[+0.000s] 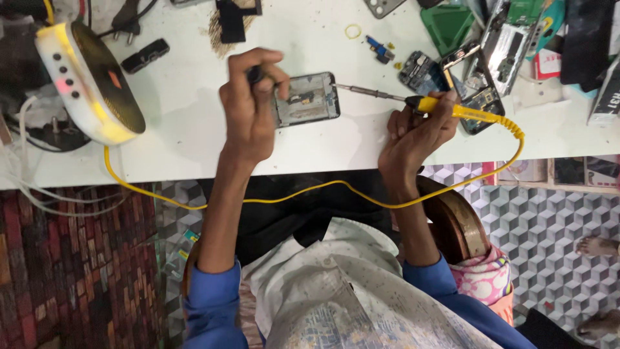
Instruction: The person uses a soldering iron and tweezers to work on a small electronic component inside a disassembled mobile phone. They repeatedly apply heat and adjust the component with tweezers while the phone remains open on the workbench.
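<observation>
Laid across the top of the view: a white worktop [187, 129], edge toward the body, keeping the work within easy reach of both forearms. At the far left, tilted on its side, a round white appliance with a dark flat face and yellow rim [90, 81], set apart from the work. From near it, looping below the worktop edge and back up on the right, a thin yellow cord [310, 189], slack enough not to drag on the tool. Heaped at the upper right, well clear, opened phone frames and green boards [491, 58]. Near the middle, flat on the worktop, an opened dark phone body with bare innards [310, 98], long axis left to right. Left hand [248, 106] curled shut, clamping that body's left end together with a small dark tool, apparently to steady it. Right hand [416, 129] closed around a yellow-handled soldering iron [445, 108], held pen-like; long axis nearly level, metal tip [342, 86] pointing left, just touching the phone body's right end.
</observation>
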